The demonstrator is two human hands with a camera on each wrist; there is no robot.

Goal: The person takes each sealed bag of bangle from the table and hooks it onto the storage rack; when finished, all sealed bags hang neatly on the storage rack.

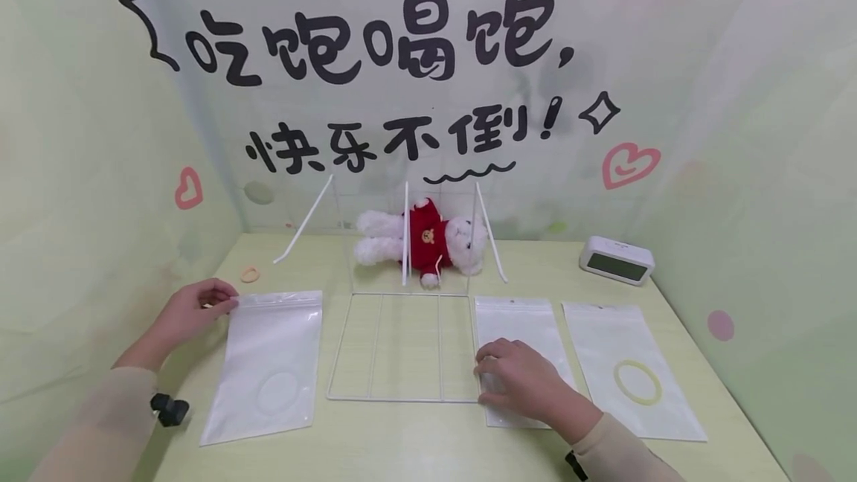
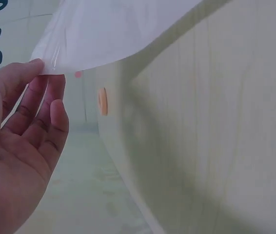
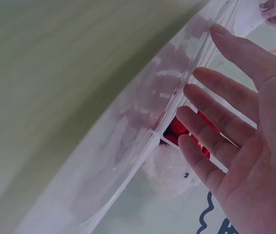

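Observation:
At the left, my left hand (image 1: 194, 311) pinches the top left corner of a clear zip bag (image 1: 268, 337) between thumb and fingertips; the left wrist view shows the plastic bag (image 2: 108, 31) hanging from that grip. A pale ring (image 1: 260, 393) lies in its lower part. My right hand (image 1: 518, 381) is over the left part of a second zip bag (image 1: 518, 318), hiding much of it. In the right wrist view its fingers are spread and nearly straight, with the fingertips by shiny plastic (image 3: 143, 92). Farther right lies a third zip bag (image 1: 596, 341) with a yellow ring (image 1: 618, 380).
Between the hands stands a white wire rack (image 1: 402, 399) with long hooks (image 1: 304, 218) jutting forward. Behind it lies a plush toy (image 1: 428, 236) in a red top. A small digital clock (image 1: 616, 266) sits back right, and an orange ring (image 1: 250, 280) back left.

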